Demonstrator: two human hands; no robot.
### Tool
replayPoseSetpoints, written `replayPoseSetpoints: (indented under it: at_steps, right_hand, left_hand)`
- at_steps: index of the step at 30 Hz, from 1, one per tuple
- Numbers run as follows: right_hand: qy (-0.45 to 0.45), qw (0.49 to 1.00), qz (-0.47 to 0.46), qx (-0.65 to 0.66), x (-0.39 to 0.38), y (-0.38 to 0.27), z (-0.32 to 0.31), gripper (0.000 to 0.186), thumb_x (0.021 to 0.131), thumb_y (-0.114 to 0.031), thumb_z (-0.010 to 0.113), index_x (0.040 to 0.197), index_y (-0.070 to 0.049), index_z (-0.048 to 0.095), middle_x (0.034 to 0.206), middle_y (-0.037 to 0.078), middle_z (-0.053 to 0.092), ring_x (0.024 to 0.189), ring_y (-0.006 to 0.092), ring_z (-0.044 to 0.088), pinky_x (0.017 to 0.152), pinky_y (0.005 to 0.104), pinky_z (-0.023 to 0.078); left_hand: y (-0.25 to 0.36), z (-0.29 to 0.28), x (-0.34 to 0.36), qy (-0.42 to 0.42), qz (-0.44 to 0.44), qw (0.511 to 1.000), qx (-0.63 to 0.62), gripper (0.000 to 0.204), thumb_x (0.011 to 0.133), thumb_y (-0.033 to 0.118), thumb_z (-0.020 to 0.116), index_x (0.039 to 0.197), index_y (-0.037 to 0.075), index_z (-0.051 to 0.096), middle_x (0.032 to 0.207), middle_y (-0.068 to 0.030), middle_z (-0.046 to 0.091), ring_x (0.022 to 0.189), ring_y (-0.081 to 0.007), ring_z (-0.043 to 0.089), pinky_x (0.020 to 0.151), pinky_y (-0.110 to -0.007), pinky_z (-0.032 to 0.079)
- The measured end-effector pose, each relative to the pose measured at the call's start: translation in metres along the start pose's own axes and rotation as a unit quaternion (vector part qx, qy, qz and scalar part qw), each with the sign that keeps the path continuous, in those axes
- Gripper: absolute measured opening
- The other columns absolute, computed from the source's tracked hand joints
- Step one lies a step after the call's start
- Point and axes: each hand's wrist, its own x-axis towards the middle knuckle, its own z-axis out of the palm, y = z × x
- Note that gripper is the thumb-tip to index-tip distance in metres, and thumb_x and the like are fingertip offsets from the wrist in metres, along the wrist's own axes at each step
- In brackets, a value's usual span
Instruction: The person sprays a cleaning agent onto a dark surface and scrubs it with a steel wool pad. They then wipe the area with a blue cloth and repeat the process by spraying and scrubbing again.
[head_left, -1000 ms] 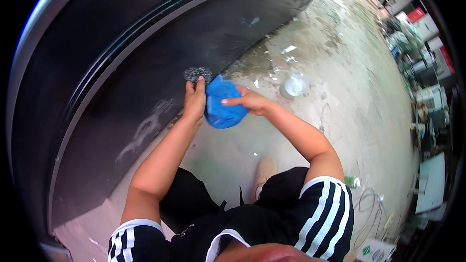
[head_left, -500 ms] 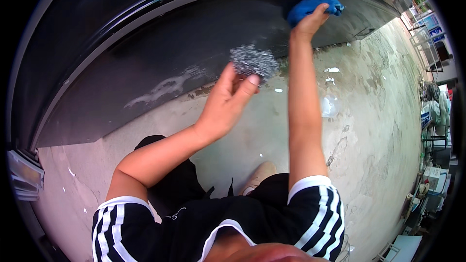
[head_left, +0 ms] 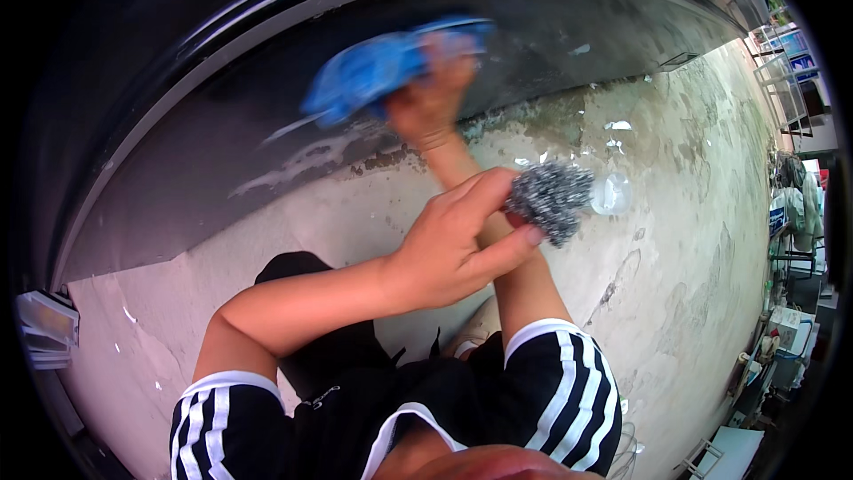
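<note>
My left hand (head_left: 451,242) pinches a grey steel wool scrubber (head_left: 553,199) between thumb and fingers, held out in the air in front of my right forearm. Beyond it, my right hand (head_left: 433,100), blurred by motion, presses a blue cloth (head_left: 366,73) toward the lower face of a long dark panel (head_left: 222,142). The cloth is spread to the left of that hand. Pale whitish streaks (head_left: 306,164) mark the panel just below and left of the cloth. Part of my right forearm is hidden behind the left hand.
A ridged edge (head_left: 293,22) runs along the panel's top. On the concrete floor (head_left: 675,302) lie white scraps (head_left: 618,125) and a clear round plastic piece (head_left: 611,195). Pale panels (head_left: 49,320) stand at far left; clutter and a white box (head_left: 787,322) line the right.
My right hand has swept the blue cloth leftward along the panel. My left hand has moved right and nearer with the steel wool, so it now crosses in front of my right forearm.
</note>
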Motion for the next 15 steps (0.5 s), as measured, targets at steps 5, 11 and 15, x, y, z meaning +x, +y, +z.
replayPoseSetpoints:
  at_steps: [5, 11, 15]
  right_hand:
    - [0.073, 0.889, 0.437, -0.116, 0.013, 0.196, -0.063, 0.059, 0.104, -0.036, 0.038, 0.151, 0.000, 0.030, 0.152, 0.033, 0.030, 0.139, 0.0496, 0.032, 0.114, 0.0583, 0.023]
    - [0.153, 0.797, 0.579, -0.077, -0.031, 0.192, -0.040, 0.059, 0.104, -0.038, 0.040, 0.145, 0.005, 0.038, 0.144, 0.032, 0.040, 0.132, 0.0491, 0.039, 0.111, 0.0513, 0.031]
    - [0.037, 0.878, 0.476, -0.048, -0.066, -0.012, 0.024, 0.060, 0.103, -0.031, 0.046, 0.150, 0.001, 0.028, 0.157, 0.035, 0.009, 0.145, 0.0510, 0.012, 0.117, 0.0578, 0.016]
  left_hand:
    - [-0.020, -0.027, -0.009, 0.024, -0.072, 0.997, 0.021, 0.027, 0.093, 0.020, 0.068, 0.104, 0.000, 0.054, 0.093, -0.0114, 0.062, 0.084, -0.0213, 0.063, 0.078, -0.033, 0.049]
    - [-0.036, -0.039, -0.019, 0.027, -0.118, 0.992, 0.030, 0.025, 0.095, 0.020, 0.066, 0.100, 0.000, 0.052, 0.088, -0.0090, 0.063, 0.083, -0.0173, 0.061, 0.078, -0.032, 0.049]
    - [-0.030, -0.034, -0.008, 0.022, -0.120, 0.992, 0.016, 0.026, 0.095, 0.020, 0.066, 0.098, -0.001, 0.051, 0.089, -0.0086, 0.063, 0.083, -0.0171, 0.061, 0.078, -0.031, 0.049]
